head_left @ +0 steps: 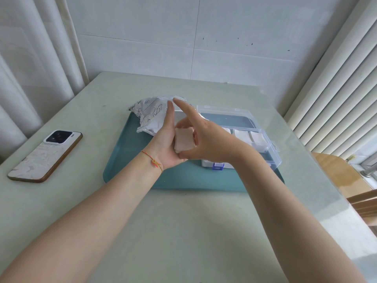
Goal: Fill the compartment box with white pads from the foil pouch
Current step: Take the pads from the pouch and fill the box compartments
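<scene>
Your landmark is the teal tray point(130, 176), lying on the pale green table point(183, 231) in front of you. Well off the tray's left edge a phone point(45, 155) lies camera side up, in a pale marbled case. Past the tray's right edge a wooden chair point(344, 176) stands by the table corner, with slatted blinds point(334, 103) behind it. At the tray's far left corner sits the foil pouch point(150, 115), crumpled, its torn mouth turned toward you; your left hand partly blocks the view of it. On the tray's right half rests the clear compartment box point(271, 158), lid point(226, 117) thrown back toward the wall. White pads point(259, 139) already lie in the compartments on its right side; the cells nearer the tray's middle are hidden behind your right wrist, so their contents cannot be told. A blue latch point(217, 166) shows on the box's near wall. Above the tray's middle, both hands meet: your left hand point(166, 144), thread bracelet point(154, 161) at the wrist, stands edge-up with fingers straight, palm against a small stack of pads point(184, 140). Your right hand point(206, 137) pinches that stack between thumb and curled fingers, index finger stretched out toward the pouch.
</scene>
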The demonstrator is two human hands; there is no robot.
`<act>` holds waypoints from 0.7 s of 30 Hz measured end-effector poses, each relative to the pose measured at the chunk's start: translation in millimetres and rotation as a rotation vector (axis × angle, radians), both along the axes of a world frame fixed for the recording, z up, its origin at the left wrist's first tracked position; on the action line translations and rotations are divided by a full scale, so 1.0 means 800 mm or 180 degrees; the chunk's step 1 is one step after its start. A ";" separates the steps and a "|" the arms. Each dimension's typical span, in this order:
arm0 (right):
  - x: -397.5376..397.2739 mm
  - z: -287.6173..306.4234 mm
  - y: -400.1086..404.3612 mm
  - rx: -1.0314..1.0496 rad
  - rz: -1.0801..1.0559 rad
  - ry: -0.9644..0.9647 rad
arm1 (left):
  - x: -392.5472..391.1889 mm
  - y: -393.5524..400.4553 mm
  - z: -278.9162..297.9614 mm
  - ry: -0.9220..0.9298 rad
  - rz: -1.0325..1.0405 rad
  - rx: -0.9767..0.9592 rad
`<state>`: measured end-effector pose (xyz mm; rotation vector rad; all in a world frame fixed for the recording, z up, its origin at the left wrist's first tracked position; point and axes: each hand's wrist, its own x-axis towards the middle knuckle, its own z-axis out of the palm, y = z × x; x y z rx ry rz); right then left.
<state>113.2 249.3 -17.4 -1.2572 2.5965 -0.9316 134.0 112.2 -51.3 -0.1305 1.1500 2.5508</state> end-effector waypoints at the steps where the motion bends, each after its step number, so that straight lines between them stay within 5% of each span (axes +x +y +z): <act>1: 0.000 0.000 0.000 -0.0017 0.0003 -0.0048 | 0.000 0.001 -0.001 -0.0029 0.0013 0.0034; 11: 0.002 0.005 0.002 0.0124 -0.0196 0.0045 | 0.003 0.006 0.006 0.0064 -0.0107 0.0017; 15: -0.002 0.027 0.019 -0.0161 -0.0366 -0.0477 | 0.006 0.007 0.009 0.0609 -0.0506 -0.0493; 21: -0.003 0.048 0.047 -0.0041 -0.0678 -0.0260 | -0.004 0.025 0.020 0.1384 -0.1045 -0.1034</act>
